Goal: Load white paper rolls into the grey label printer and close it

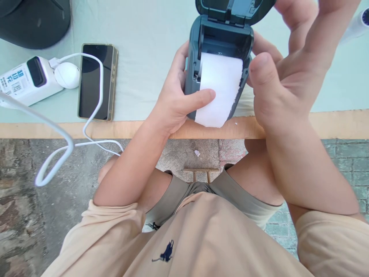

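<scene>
A dark portable thermal printer (193, 69) is held over the table's front edge, with its lid (213, 8) swung up at the top of the view. White paper (220, 82) hangs from its compartment, and the paper's right edge looks ragged. My left hand (178, 90) grips the printer from the left, thumb pressed on the paper and the other fingers mostly hidden behind the body. At the printer's right side, my right hand (291, 69) has its fingers spread and thumb out. One finger seems to touch the casing; whether another touches the lid I cannot tell.
A phone (96, 82) lies left on the pale tablecloth (144, 50). Near it are a white device with a dark screen (37, 77) and a white cable (101, 77) that loops over the table edge (127, 130). A black object (37, 23) stands back left, a white cylinder (356, 27) right.
</scene>
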{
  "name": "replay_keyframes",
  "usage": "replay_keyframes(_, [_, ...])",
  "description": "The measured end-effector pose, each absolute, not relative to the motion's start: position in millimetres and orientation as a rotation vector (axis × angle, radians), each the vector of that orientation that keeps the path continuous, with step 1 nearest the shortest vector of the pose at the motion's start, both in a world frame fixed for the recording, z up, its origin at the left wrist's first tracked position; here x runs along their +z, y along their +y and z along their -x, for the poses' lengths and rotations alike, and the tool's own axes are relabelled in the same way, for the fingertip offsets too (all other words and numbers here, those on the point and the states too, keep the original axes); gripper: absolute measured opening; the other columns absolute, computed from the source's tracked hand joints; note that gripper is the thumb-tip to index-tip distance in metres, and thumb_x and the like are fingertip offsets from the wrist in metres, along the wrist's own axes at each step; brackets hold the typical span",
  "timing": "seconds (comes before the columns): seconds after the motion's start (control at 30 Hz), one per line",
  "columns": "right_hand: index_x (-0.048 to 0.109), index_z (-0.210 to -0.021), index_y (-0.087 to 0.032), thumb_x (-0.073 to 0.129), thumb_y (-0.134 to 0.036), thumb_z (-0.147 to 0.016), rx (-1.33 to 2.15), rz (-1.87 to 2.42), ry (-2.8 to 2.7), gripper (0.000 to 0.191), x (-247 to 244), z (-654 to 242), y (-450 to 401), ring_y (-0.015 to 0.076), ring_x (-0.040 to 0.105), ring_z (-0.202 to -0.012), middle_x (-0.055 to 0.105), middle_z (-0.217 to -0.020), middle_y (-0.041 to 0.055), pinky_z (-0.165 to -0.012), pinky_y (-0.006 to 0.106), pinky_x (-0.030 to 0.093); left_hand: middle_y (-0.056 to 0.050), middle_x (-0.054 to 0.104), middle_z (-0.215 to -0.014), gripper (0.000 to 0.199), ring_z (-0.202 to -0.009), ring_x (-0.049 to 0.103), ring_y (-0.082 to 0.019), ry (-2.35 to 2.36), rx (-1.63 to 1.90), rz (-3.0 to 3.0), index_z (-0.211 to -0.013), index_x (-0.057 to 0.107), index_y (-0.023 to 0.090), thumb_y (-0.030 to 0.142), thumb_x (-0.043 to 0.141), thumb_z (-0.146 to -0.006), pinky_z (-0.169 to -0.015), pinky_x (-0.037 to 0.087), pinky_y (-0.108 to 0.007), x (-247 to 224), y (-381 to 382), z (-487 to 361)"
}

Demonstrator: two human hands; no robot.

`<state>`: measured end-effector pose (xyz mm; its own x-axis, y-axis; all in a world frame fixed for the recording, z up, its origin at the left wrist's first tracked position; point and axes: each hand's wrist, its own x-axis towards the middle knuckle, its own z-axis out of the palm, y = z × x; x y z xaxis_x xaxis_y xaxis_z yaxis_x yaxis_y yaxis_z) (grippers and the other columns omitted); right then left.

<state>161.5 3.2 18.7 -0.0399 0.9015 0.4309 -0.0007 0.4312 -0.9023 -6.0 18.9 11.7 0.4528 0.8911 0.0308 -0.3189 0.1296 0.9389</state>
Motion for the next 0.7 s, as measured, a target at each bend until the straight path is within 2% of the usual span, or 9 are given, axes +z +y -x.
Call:
replay_keyframes(0.1, [0.041, -0.112, -0.047, 0.055, -0.015, -0.068, 0.514, 0.894, -1.55, 0.056, 16, -159, 10, 0.008, 0.043, -0.109, 0.037, -0.121, -0.0158, -0.087, 0.019, 0.048, 0.002, 0.058, -0.095, 0.041, -0.092, 0.056, -0.017, 0.639, 0.982, -1.084, -0.1, 0.047, 0.026, 0.016, 0.061, -0.064, -0.076, 0.049, -0.026, 12, 19, 7])
replay_keyframes(0.17, [0.04, -0.113, -0.045, 0.056, -0.017, -0.068, 0.467, 0.867, -1.563, 0.056, 12, -159, 13, 0.0062, 0.046, -0.1, 0.038, -0.12, -0.0142, -0.079, 0.018, 0.051, 0.002, 0.058, -0.095, 0.039, -0.093, 0.057, -0.018, 0.627, 0.985, -1.058, -0.1, 0.047, 0.027, 0.016, 0.06, -0.065, -0.076, 0.049, -0.026, 11, 18, 6])
replay_keyframes(0.23, [0.039, -0.116, -0.043, 0.057, -0.019, -0.068, 0.451, 0.896, -1.566, 0.057, 10, -161, 15, 0.0061, 0.045, -0.097, 0.037, -0.122, -0.0114, -0.077, 0.018, 0.051, 0.003, 0.058, -0.094, 0.037, -0.092, 0.057, -0.017, 0.622, 0.984, -1.031, -0.099, 0.047, 0.028, 0.017, 0.059, -0.066, -0.074, 0.049, -0.026, 11, 18, 5])
replay_keyframes(0.33, [0.039, -0.117, -0.041, 0.055, -0.023, -0.069, 0.451, 0.975, -1.562, 0.053, 14, -161, 11, 0.0073, 0.043, -0.102, 0.037, -0.121, -0.0089, -0.083, 0.019, 0.05, 0.003, 0.058, -0.091, 0.034, -0.088, 0.058, -0.017, 0.627, 0.99, -1.015, -0.099, 0.048, 0.028, 0.018, 0.058, -0.068, -0.07, 0.049, -0.026, 12, 17, 3])
replay_keyframes(0.43, [0.046, -0.109, -0.036, 0.051, -0.025, -0.073, 0.531, 1.103, -1.606, 0.039, 25, -158, 1, 0.0086, 0.039, -0.109, 0.04, -0.112, -0.0071, -0.085, 0.017, 0.047, 0.002, 0.056, -0.089, 0.032, -0.084, 0.058, -0.016, 0.609, 1.001, -1.012, -0.098, 0.048, 0.026, 0.017, 0.057, -0.068, -0.069, 0.049, -0.026, 12, 17, 2])
replay_keyframes(0.53, [0.048, -0.101, -0.041, 0.051, -0.027, -0.072, 0.519, 1.144, -1.576, 0.032, 33, -154, -5, 0.0083, 0.038, -0.112, 0.039, -0.106, -0.0101, -0.084, 0.017, 0.046, 0.002, 0.057, -0.088, 0.033, -0.081, 0.058, -0.016, 0.6, 0.987, -1.022, -0.098, 0.048, 0.027, 0.017, 0.057, -0.068, -0.068, 0.049, -0.026, 12, 17, 4])
replay_keyframes(0.6, [0.047, -0.102, -0.042, 0.053, -0.027, -0.071, 0.52, 1.145, -1.509, 0.035, 36, -151, -7, 0.0087, 0.037, -0.116, 0.039, -0.112, -0.0122, -0.086, 0.018, 0.046, 0.002, 0.058, -0.091, 0.034, -0.085, 0.058, -0.017, 0.609, 0.972, -1.032, -0.099, 0.048, 0.028, 0.018, 0.058, -0.068, -0.069, 0.049, -0.026, 12, 18, 5])
replay_keyframes(0.7, [0.044, -0.111, -0.035, 0.051, -0.025, -0.075, 0.596, 1.228, -1.496, 0.038, 38, -148, -8, 0.0084, 0.038, -0.119, 0.04, -0.121, -0.0072, -0.088, 0.019, 0.047, 0.001, 0.057, -0.101, 0.037, -0.096, 0.055, -0.019, 0.607, 0.971, -1.047, -0.099, 0.048, 0.027, 0.016, 0.06, -0.066, -0.076, 0.049, -0.026, 12, 18, 5])
